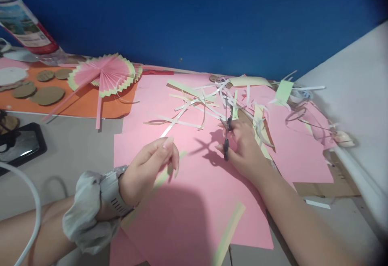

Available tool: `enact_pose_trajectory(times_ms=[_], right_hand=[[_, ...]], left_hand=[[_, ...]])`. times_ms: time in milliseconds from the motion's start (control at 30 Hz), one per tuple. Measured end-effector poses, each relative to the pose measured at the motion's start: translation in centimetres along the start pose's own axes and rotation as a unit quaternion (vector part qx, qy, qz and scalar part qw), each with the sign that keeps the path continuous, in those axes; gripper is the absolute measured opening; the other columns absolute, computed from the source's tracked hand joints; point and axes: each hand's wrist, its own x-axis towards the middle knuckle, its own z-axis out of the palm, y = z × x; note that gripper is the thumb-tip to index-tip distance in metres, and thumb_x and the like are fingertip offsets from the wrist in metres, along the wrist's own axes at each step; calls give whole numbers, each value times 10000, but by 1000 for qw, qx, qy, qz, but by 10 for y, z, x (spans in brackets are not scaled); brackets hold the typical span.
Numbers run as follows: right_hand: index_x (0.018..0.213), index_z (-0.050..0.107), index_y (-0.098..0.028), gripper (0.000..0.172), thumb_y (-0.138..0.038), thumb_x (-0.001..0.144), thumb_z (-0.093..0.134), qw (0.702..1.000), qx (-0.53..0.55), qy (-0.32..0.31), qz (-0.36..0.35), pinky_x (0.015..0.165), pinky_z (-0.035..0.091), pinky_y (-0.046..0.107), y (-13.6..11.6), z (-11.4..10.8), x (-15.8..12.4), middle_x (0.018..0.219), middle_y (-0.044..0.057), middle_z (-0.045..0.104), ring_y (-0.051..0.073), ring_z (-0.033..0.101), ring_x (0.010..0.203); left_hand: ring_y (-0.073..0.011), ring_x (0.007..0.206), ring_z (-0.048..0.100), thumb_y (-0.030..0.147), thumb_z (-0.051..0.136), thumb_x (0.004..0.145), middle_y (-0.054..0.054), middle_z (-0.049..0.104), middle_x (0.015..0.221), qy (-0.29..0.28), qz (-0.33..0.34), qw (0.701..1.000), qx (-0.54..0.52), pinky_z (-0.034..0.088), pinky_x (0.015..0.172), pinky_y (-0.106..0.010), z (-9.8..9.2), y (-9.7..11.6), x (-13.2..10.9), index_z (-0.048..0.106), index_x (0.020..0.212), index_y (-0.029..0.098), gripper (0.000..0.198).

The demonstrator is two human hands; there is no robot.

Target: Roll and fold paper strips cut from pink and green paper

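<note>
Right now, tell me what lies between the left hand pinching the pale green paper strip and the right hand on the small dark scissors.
Head view: between left hand and right hand lies only bare pink paper sheet, crossed by shadow.

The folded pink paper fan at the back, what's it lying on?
The pink paper fan rests on an orange sheet, its long handle strips reaching onto the grey table. Brown cardboard discs share that sheet. What lies directly beneath the fan is covered.
</note>
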Motion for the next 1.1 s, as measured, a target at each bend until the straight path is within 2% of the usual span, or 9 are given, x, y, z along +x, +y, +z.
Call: enact_pose_trajectory(times_ms=[133,333,500,700,900,1100], right_hand=[[919,423,-191,222,-344,791,518,1000,-1,2,-2,733,362,385,1,1,1,877,61,471,231,443,790],[934,422,-194,223,-316,781,530,1000,-7,-6,-6,771,354,401,1,1,0,901,70,480,248,455,827],[911,423,-201,190,-309,783,512,1000,-12,-7,-2,741,351,390,0,2,0,872,61,481,245,449,798],[917,438,-195,194,-305,772,505,1000,-20,-5,-3,714,344,370,4,5,0,865,59,483,238,447,778],[864,419,-207,152,-259,755,511,1000,-16,-18,0,695,340,361,1,4,2,849,56,498,238,454,768],[915,440,-198,187,-258,752,508,1000,-21,-19,1,727,354,372,1,5,1,892,67,520,250,474,807]], left_hand=[[-112,567,426,381,343,957,18,491,627,26,19,999,9,355,604,-274,2,-1,1,481,665,189,376],[-108,626,536,339,486,909,18,556,714,0,24,1000,-11,427,636,-271,1,1,3,513,761,185,215],[-113,555,571,396,511,884,12,584,645,-1,-2,1000,2,441,574,-267,2,1,2,504,698,174,290],[-123,533,574,439,446,906,1,576,596,40,1,997,60,449,555,-268,1,14,5,525,648,170,380],[-98,486,465,442,425,919,26,491,520,101,44,991,72,402,506,-238,-14,33,13,501,588,195,420],[-108,394,353,493,399,909,36,384,446,72,-3,997,39,347,436,-264,-8,31,10,376,532,215,469]])
